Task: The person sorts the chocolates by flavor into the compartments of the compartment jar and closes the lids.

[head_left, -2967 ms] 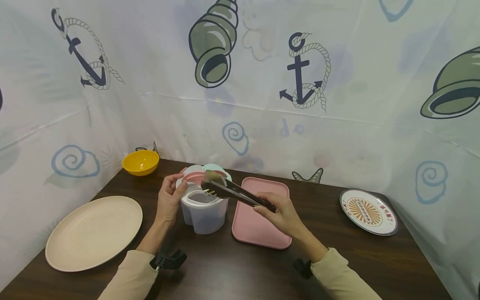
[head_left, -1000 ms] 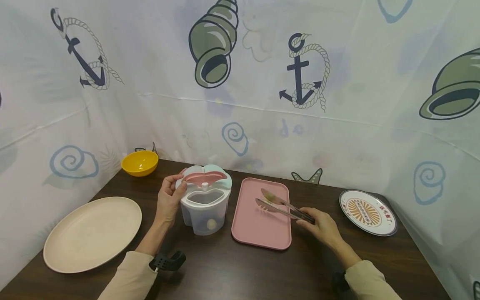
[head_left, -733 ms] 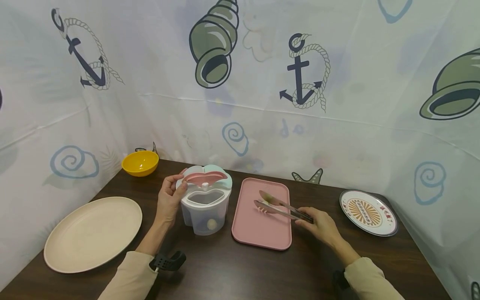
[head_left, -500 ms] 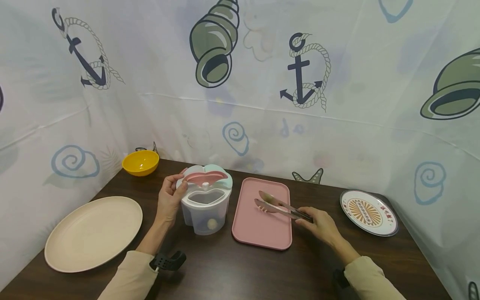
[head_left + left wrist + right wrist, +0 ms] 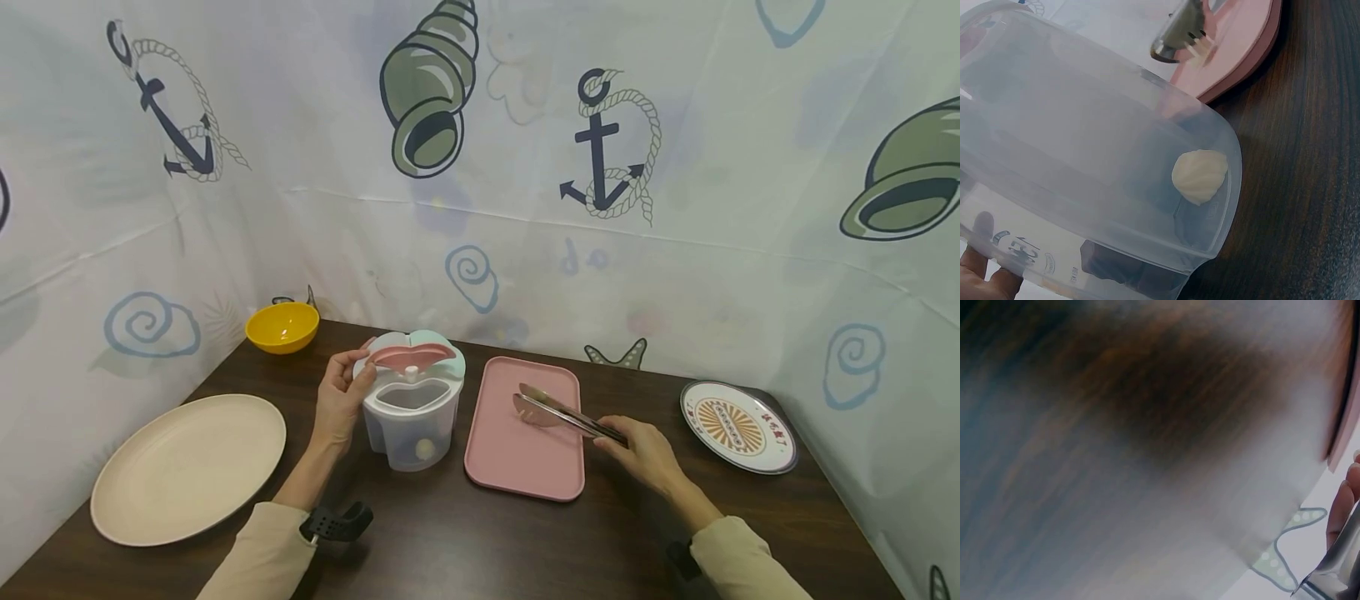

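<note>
My left hand (image 5: 341, 396) holds the left rim of a translucent storage container (image 5: 411, 442), thumb in front and fingers behind. The container has pink and mint lid sections; the pink lid (image 5: 412, 357) is raised above an uncovered front compartment. A small cream-coloured ridged piece (image 5: 1200, 176) lies at the bottom inside. My right hand (image 5: 637, 450) grips dark-handled metal tongs (image 5: 592, 427) by the handle end. Their tips, with pale prongs, are close over the pink tray (image 5: 517, 471), the two arms nearly together. The right wrist view shows mostly blurred table, with fingertips (image 5: 1339, 509) at its edge.
A large beige oval plate (image 5: 187, 471) lies at the left, with a yellow bowl (image 5: 282, 327) behind it in the corner. On the right is a round white patterned plate (image 5: 776, 446). A printed curtain (image 5: 517, 275) closes off the dark wooden table (image 5: 465, 542).
The tongs have moved from above the container rightward to the tray, and their arms have just come closer together. The cream piece now shows at the container's bottom. My left hand stays put.
</note>
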A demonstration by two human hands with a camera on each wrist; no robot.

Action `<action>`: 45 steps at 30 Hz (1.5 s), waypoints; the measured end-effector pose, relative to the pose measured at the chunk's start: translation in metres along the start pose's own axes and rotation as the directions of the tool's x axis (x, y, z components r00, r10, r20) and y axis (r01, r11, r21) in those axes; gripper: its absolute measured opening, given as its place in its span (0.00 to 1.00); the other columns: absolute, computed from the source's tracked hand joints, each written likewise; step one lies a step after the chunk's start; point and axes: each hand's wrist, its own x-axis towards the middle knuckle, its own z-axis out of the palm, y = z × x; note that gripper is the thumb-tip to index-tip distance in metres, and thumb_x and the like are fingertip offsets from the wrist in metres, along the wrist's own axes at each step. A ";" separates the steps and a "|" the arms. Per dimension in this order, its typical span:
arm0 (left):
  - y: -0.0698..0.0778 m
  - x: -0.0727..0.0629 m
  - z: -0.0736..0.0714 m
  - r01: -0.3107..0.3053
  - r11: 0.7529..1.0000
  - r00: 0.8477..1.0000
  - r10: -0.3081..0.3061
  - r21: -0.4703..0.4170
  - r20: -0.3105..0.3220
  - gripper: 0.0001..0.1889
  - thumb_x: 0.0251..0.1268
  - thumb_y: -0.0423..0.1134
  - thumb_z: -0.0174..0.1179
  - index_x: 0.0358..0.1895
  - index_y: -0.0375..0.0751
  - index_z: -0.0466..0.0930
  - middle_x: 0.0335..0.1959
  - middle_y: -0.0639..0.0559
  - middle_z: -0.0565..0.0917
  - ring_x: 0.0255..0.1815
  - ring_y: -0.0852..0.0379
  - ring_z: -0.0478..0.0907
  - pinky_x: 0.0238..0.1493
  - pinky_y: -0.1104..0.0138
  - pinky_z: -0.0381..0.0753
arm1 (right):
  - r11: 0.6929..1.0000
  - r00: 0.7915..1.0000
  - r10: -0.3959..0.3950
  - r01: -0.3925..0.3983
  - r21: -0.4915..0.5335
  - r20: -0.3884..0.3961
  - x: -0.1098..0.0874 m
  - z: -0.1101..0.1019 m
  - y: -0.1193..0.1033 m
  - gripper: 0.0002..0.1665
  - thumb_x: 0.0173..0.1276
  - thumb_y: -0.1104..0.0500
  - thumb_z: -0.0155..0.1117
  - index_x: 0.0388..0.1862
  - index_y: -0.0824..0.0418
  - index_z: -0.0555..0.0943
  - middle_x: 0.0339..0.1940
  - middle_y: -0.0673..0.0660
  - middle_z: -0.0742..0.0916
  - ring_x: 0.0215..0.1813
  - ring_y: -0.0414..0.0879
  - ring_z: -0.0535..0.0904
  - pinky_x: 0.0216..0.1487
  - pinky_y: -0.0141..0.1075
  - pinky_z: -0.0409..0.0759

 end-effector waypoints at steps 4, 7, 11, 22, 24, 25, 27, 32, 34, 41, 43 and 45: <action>-0.001 0.001 -0.001 0.010 1.000 1.000 -0.010 0.011 -0.001 0.13 0.67 0.30 0.53 0.51 0.33 0.66 0.67 0.37 0.67 0.59 0.69 0.72 0.57 0.79 0.71 | 0.996 0.999 -0.007 0.011 0.085 -0.052 -0.003 -0.006 -0.003 0.13 0.58 0.58 0.69 0.43 0.59 0.82 0.33 0.50 0.85 0.24 0.33 0.67 0.24 0.29 0.66; -0.001 0.003 -0.001 0.009 1.000 1.000 -0.009 0.007 -0.001 0.12 0.67 0.30 0.53 0.50 0.35 0.67 0.67 0.38 0.68 0.59 0.68 0.72 0.56 0.79 0.71 | 0.986 0.993 -0.040 0.057 0.154 -0.114 -0.003 -0.012 -0.009 0.13 0.57 0.62 0.70 0.42 0.60 0.82 0.32 0.51 0.85 0.26 0.33 0.69 0.23 0.27 0.68; -0.002 0.005 -0.001 0.003 1.000 1.000 -0.003 -0.004 -0.002 0.11 0.66 0.28 0.53 0.50 0.37 0.68 0.65 0.43 0.71 0.60 0.67 0.72 0.56 0.79 0.71 | 0.967 0.977 -0.098 0.138 0.215 -0.189 0.000 -0.022 -0.023 0.16 0.56 0.68 0.69 0.44 0.61 0.81 0.34 0.54 0.86 0.29 0.32 0.73 0.26 0.24 0.72; -0.001 0.008 -0.001 0.011 1.000 1.000 -0.011 0.006 0.006 0.12 0.67 0.30 0.53 0.51 0.35 0.67 0.67 0.38 0.68 0.59 0.68 0.72 0.57 0.79 0.70 | 0.856 0.937 -0.273 0.340 0.390 -0.218 0.026 -0.044 -0.108 0.17 0.51 0.80 0.64 0.42 0.73 0.79 0.32 0.62 0.85 0.31 0.36 0.76 0.28 0.26 0.77; -0.002 0.009 -0.001 0.019 1.000 1.000 -0.019 0.013 0.007 0.12 0.67 0.31 0.53 0.52 0.34 0.66 0.67 0.37 0.67 0.59 0.69 0.72 0.57 0.79 0.70 | 0.831 0.928 -0.306 0.369 0.416 -0.212 0.033 -0.037 -0.110 0.18 0.51 0.80 0.64 0.43 0.73 0.79 0.33 0.63 0.84 0.30 0.38 0.76 0.26 0.28 0.77; -0.002 0.009 -0.002 0.023 1.000 1.000 -0.023 0.017 0.007 0.13 0.68 0.31 0.53 0.52 0.33 0.66 0.67 0.37 0.67 0.59 0.69 0.72 0.57 0.79 0.70 | 0.820 0.923 -0.323 0.384 0.424 -0.210 0.036 -0.033 -0.110 0.18 0.52 0.80 0.64 0.43 0.72 0.79 0.33 0.62 0.84 0.29 0.38 0.76 0.26 0.28 0.76; -0.002 0.010 -0.002 0.021 1.000 1.000 -0.021 0.014 0.007 0.13 0.67 0.31 0.53 0.52 0.33 0.66 0.67 0.37 0.67 0.59 0.69 0.72 0.57 0.79 0.70 | 0.803 0.912 -0.353 0.410 0.432 -0.210 0.042 -0.024 -0.109 0.19 0.52 0.79 0.64 0.45 0.71 0.79 0.35 0.62 0.85 0.29 0.40 0.76 0.25 0.28 0.76; -0.001 0.011 -0.002 0.009 1.000 1.000 -0.009 -0.009 0.002 0.11 0.66 0.29 0.53 0.50 0.35 0.68 0.67 0.36 0.67 0.59 0.68 0.72 0.57 0.79 0.70 | 0.778 0.884 -0.410 0.468 0.418 -0.227 0.055 -0.010 -0.114 0.20 0.51 0.78 0.66 0.45 0.70 0.79 0.38 0.63 0.86 0.30 0.42 0.76 0.26 0.25 0.75; -0.002 0.012 -0.002 0.009 1.000 1.000 -0.009 -0.012 -0.001 0.11 0.66 0.28 0.53 0.49 0.37 0.68 0.67 0.37 0.67 0.58 0.69 0.73 0.56 0.79 0.71 | 0.776 0.871 -0.430 0.491 0.397 -0.237 0.059 -0.009 -0.123 0.19 0.49 0.78 0.67 0.43 0.72 0.80 0.36 0.64 0.86 0.29 0.43 0.75 0.25 0.24 0.72; -0.002 0.014 -0.003 0.021 1.000 1.000 -0.021 -0.011 -0.001 0.10 0.66 0.29 0.54 0.48 0.39 0.69 0.63 0.47 0.74 0.57 0.69 0.74 0.54 0.79 0.72 | 0.789 0.878 -0.438 0.477 0.387 -0.190 0.062 -0.024 -0.157 0.12 0.51 0.77 0.67 0.37 0.71 0.79 0.29 0.60 0.83 0.30 0.44 0.73 0.28 0.27 0.70; -0.001 0.014 -0.002 0.028 1.000 1.000 -0.028 -0.008 -0.002 0.10 0.66 0.30 0.54 0.49 0.38 0.68 0.61 0.51 0.75 0.57 0.69 0.74 0.54 0.79 0.72 | 0.795 0.886 -0.429 0.463 0.391 -0.176 0.063 -0.025 -0.160 0.12 0.52 0.76 0.67 0.37 0.70 0.79 0.28 0.59 0.83 0.29 0.43 0.72 0.28 0.27 0.70; -0.001 0.015 -0.002 0.032 0.999 0.999 -0.032 -0.009 -0.003 0.11 0.66 0.30 0.54 0.49 0.37 0.68 0.61 0.52 0.76 0.57 0.69 0.74 0.54 0.79 0.73 | 0.798 0.891 -0.422 0.453 0.398 -0.169 0.063 -0.025 -0.160 0.13 0.52 0.76 0.67 0.37 0.70 0.79 0.27 0.59 0.82 0.29 0.42 0.71 0.26 0.27 0.69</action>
